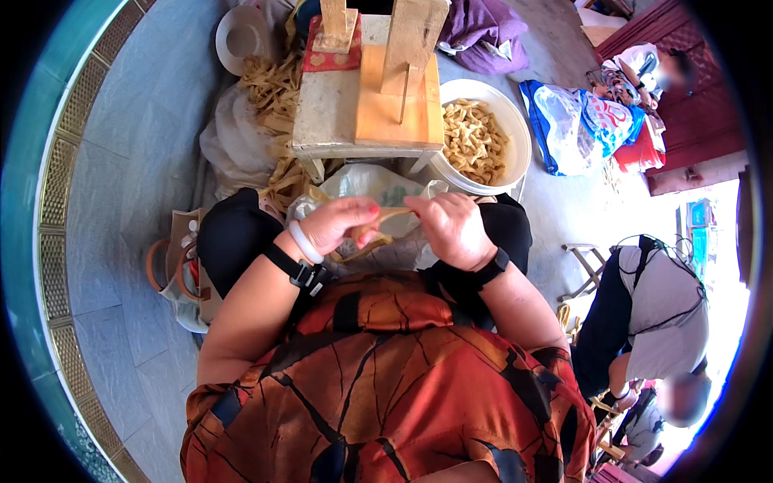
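Above my lap, a thin tan strip [394, 212] stretches between my two hands. My left hand [336, 227], with a white bangle and a black strap at the wrist, is closed, its thumb and fingers on the strip's left end. Curled into a loose fist, my right hand [453, 231] pinches the other end; a dark watch is on that wrist. Beneath the hands, a translucent plastic sheet or bag [358, 183] lies across my lap with more tan material on it. Just beyond on the right, a white bucket [524, 153] holds many folded or knotted tan pieces [477, 138].
Ahead is a low table [322, 121] bearing an upright wooden stand [407, 60]. Loose tan strips [272, 84] heap at its left. A handled bag [173, 270] stands left of my knee. Blue-white bags [564, 125] and a bending person [664, 310] are at right.
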Tool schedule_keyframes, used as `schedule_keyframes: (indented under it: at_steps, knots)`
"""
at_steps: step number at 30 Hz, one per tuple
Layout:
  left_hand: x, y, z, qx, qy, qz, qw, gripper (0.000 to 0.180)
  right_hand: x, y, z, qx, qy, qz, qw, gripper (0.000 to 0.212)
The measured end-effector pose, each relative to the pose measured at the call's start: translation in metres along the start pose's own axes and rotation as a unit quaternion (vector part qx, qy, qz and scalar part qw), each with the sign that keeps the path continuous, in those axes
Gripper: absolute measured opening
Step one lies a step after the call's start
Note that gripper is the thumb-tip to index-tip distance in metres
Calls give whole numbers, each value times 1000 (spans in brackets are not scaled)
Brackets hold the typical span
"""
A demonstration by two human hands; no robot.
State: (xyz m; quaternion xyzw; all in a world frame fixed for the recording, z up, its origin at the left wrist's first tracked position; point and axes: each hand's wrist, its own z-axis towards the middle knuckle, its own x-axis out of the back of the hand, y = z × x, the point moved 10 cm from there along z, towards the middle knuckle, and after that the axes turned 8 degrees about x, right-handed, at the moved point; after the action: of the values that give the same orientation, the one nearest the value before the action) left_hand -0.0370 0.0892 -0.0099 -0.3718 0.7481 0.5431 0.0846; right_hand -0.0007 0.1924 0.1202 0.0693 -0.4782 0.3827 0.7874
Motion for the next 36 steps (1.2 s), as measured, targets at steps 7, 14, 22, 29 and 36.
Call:
schedule_keyframes:
  at_steps: [7, 14, 22, 29, 36]
  knots:
    - [7, 37, -5, -194, -87, -209, 955, 12, 0, -28, 6, 102, -8, 92, 990, 41]
    - [-32, 59, -6, -296, 228, 543, 752, 33, -47, 0, -17, -65, -40, 192, 978, 23]
    - [-19, -21, 25, 96, -58, 39, 993, 25, -48, 1, -18, -9, -9, 58, 998, 23]
    - [-18, 14, 27, -119, -5, 127, 985, 25, -106, 63, -75, -423, 215, 592, 652, 8]
    - [-43, 58, -12, -371, 220, 499, 752, 33, -119, 60, -70, -467, 128, 674, 558, 8]
